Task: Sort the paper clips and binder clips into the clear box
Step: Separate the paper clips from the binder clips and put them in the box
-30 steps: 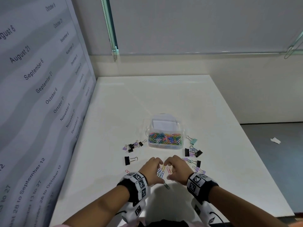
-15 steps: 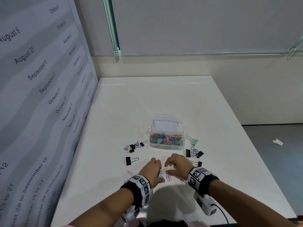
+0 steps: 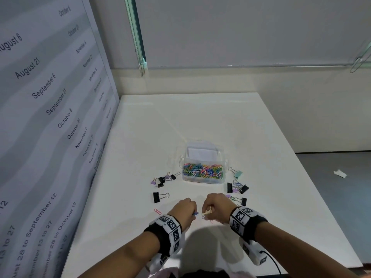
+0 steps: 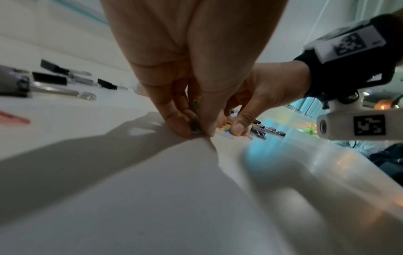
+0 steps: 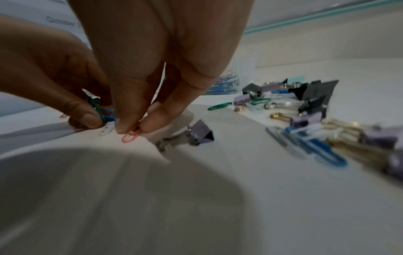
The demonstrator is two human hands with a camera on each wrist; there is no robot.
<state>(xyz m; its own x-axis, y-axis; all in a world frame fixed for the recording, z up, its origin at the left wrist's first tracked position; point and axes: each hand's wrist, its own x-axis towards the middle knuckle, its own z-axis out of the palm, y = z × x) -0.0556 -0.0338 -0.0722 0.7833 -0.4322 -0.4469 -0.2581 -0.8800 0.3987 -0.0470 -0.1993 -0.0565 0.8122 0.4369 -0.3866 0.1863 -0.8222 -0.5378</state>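
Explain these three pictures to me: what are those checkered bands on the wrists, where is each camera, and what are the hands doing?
No machine here: a person works bare-handed, wearing black wristbands with printed square markers that carry small cameras. One picture looks down from the head; the other two look along each hand from the wrist. On the white table stands a clear plastic box holding coloured paper clips, with black, lilac and mint binder clips scattered on both sides. The left hand pinches green and blue paper clips. The right hand pinches a pink paper clip against the table. A second pink paper clip lies loose to the left.
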